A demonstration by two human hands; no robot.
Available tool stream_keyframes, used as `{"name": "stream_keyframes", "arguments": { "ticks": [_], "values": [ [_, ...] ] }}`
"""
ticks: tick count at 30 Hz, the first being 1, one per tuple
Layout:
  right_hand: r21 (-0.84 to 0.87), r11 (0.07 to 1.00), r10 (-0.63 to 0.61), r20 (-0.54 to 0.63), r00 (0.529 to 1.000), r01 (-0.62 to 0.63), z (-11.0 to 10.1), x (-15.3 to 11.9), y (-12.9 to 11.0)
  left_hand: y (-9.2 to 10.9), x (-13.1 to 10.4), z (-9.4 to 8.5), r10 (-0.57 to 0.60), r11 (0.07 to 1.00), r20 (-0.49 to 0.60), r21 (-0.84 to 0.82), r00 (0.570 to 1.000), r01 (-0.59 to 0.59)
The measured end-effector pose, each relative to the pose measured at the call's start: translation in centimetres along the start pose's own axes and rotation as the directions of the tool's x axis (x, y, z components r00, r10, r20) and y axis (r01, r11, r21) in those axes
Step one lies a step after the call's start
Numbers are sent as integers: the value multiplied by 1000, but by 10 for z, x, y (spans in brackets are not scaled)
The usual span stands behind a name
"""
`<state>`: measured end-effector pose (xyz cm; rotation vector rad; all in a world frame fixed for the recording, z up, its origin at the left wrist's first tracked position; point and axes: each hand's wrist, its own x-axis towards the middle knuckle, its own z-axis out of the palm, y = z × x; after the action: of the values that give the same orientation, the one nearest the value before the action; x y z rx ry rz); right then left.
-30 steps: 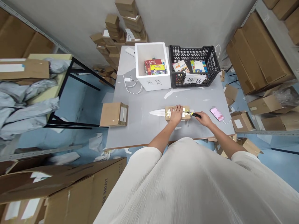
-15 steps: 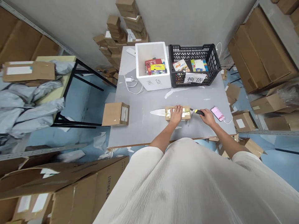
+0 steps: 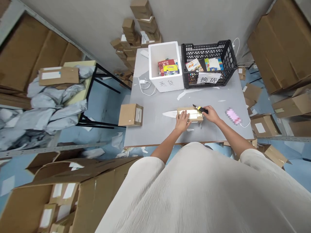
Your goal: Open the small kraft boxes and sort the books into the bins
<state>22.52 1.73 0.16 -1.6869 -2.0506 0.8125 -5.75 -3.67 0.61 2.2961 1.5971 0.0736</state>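
Observation:
A small taped cardboard box (image 3: 195, 117) with a white label lies flat on the grey table (image 3: 155, 132), right in front of me. My left hand (image 3: 182, 122) rests on the box's left part, fingers spread over its top. In my right hand (image 3: 211, 114) is a black and yellow utility knife (image 3: 201, 109), gripped by its handle. The knife's front end points left, above the right part of the box. Whether the blade touches the cardboard I cannot tell.
Behind stand a white foam box (image 3: 167, 83) and a black plastic crate (image 3: 209, 66), both with books inside. Another cardboard box (image 3: 131, 115) sits at the table's left edge. A pink phone (image 3: 233, 116) on a cable lies to the right. Parcels fill a side table (image 3: 91, 77).
My right hand has raised the knife from the box's right end to above its top. The left hand has slid toward the box's left end. The whole view has shifted.

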Motion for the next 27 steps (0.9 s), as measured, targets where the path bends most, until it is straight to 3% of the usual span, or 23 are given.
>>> {"name": "stream_keyframes", "arguments": {
  "ticks": [4,9,13,20,27],
  "values": [
    [-60,997,-39,54,998,42,14,30,-17,-9,-15,-1,-46,998,-38,30,998,47],
    [-96,995,6,165,986,10,27,41,-29,-16,-22,4,-70,997,38,30,997,69],
    [-88,995,54,156,986,-41,29,33,-31,-20,-21,9,-91,996,8,15,996,91],
    [-38,988,150,117,982,-147,18,10,-27,-25,-1,11,-34,995,-83,-97,996,26],
    [253,919,246,229,942,-302,30,-19,-27,-16,35,3,-17,986,-78,-169,997,3]
  ]
}}
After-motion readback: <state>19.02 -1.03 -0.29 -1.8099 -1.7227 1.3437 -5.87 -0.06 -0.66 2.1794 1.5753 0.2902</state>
